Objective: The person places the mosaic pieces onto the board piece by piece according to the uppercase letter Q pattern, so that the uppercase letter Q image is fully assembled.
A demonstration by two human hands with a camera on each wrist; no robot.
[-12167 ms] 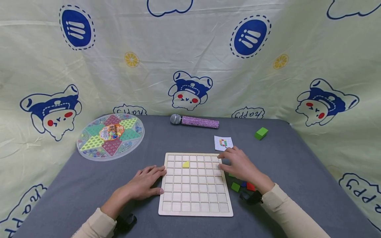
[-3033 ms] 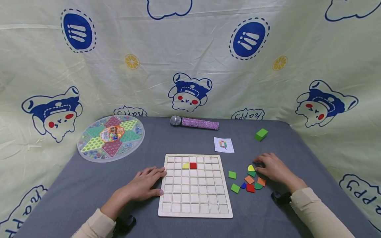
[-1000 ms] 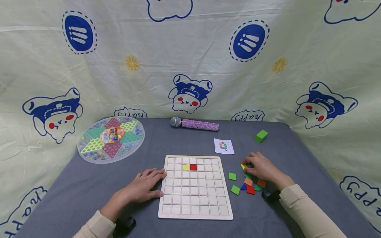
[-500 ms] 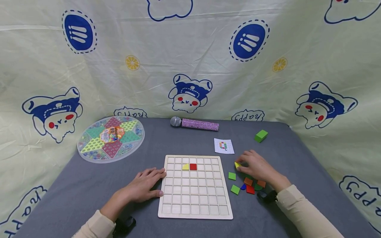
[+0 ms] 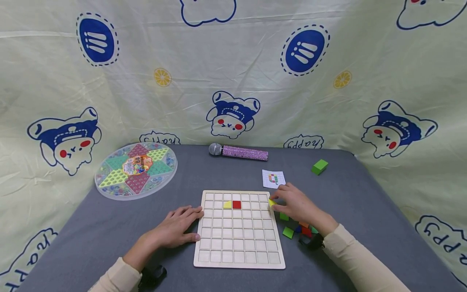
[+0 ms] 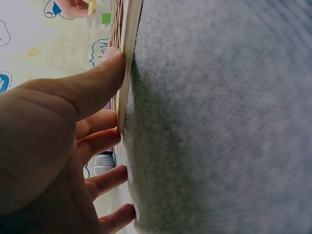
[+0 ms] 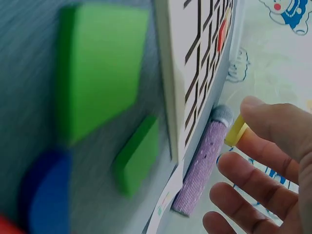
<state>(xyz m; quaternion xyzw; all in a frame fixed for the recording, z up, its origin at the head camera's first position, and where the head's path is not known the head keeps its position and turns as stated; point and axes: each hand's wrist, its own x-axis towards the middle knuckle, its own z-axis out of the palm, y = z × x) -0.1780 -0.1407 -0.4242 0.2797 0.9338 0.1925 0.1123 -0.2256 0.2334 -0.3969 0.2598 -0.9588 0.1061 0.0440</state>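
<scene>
My right hand (image 5: 297, 205) pinches a yellow rounded tile (image 7: 236, 131) between thumb and forefinger, at the upper right edge of the wooden grid board (image 5: 238, 245). The other fingers of that hand hang loose. On the board, a yellow tile (image 5: 228, 205) and a red square tile (image 5: 236, 205) sit side by side in the second row. My left hand (image 5: 175, 227) rests at the board's left edge, fingers spread, with thumb and fingertips touching its side; the left wrist view shows the thumb (image 6: 105, 73) against the rim.
Right of the board lie loose tiles, among them green (image 5: 288, 232), red (image 5: 306, 231) and blue (image 7: 46, 195), partly under my right arm. A pattern card (image 5: 271, 178), a microphone (image 5: 245, 153), a green block (image 5: 320, 166) and a round game board (image 5: 109, 162) stand further back.
My right hand has picked the yellow tile from the loose pile and carried it left to the board's edge. Earlier, the red tile came onto the board. My left hand has stayed put.
</scene>
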